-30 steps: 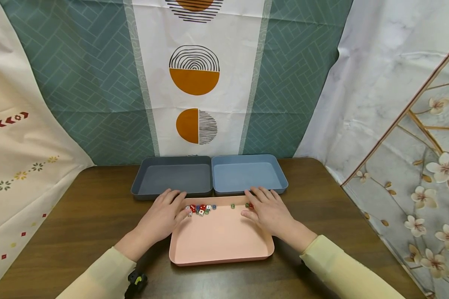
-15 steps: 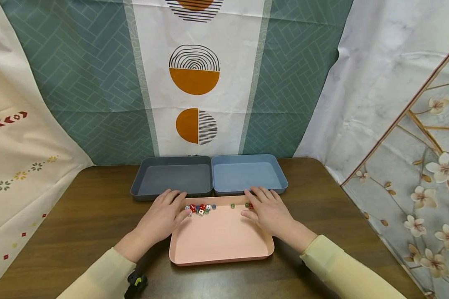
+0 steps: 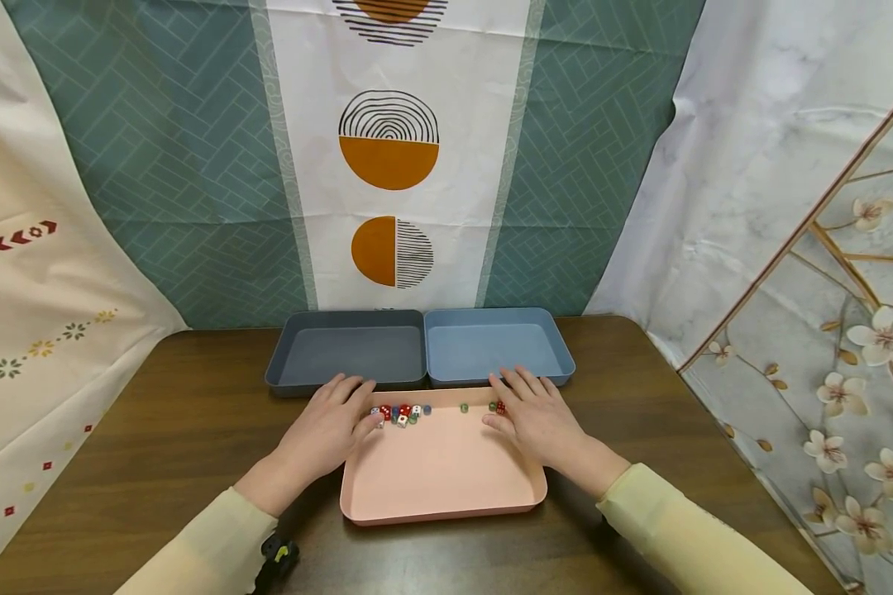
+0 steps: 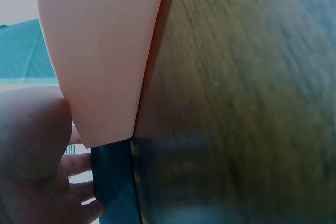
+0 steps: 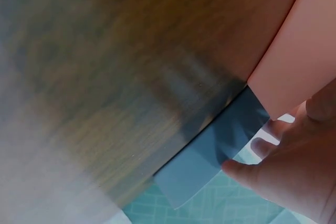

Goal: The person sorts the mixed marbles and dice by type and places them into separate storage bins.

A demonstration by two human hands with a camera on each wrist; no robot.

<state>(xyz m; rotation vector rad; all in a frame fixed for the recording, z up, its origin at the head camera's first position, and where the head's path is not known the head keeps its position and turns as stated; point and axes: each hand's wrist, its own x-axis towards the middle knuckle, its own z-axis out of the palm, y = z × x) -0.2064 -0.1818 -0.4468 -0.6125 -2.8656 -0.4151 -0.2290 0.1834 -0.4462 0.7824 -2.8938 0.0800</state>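
Here, shallow pink tray [image 3: 442,471]; red, white, green, blue dice [image 3: 405,410]; left hand [image 3: 323,434], right hand [image 3: 542,420]: fingers [image 3: 508,395] relaxed.

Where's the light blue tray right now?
In the head view, the light blue tray sits right of the gray tray, behind the pink tray, near the right hand.

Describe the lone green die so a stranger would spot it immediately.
On the dark brown wooden table, find the shallow pink rectangular tray. Along its far side, the small green die sits between the mixed-colour dice cluster and the person's right hand, touching no other die.
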